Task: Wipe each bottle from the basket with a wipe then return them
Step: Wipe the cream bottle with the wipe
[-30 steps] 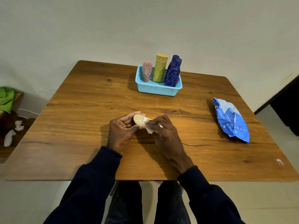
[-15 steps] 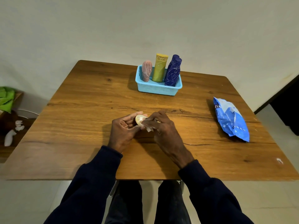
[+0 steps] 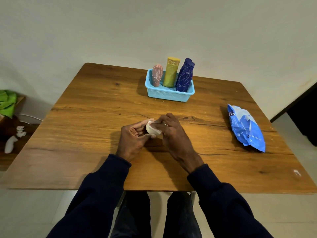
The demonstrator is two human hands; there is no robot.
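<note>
My left hand (image 3: 133, 138) grips a small pale yellow bottle (image 3: 151, 130) lying sideways just above the table's middle. My right hand (image 3: 173, 130) presses a white wipe (image 3: 151, 122) over the bottle and hides most of it. At the back stands a light blue basket (image 3: 169, 94) holding a pink bottle (image 3: 157, 75), a tall yellow bottle (image 3: 171, 71) and two dark blue bottles (image 3: 185, 77), all upright and leaning slightly.
A blue wipes pack (image 3: 245, 127) lies on the wooden table (image 3: 85, 134) at the right. Left of the table, on a lower surface, lie a green cloth (image 3: 6, 103) and crumpled white wipes (image 3: 14, 139). A wall stands close behind the table.
My right hand has slid left over the bottle with the wipe, covering more of it. My left hand keeps its hold in the same place.
</note>
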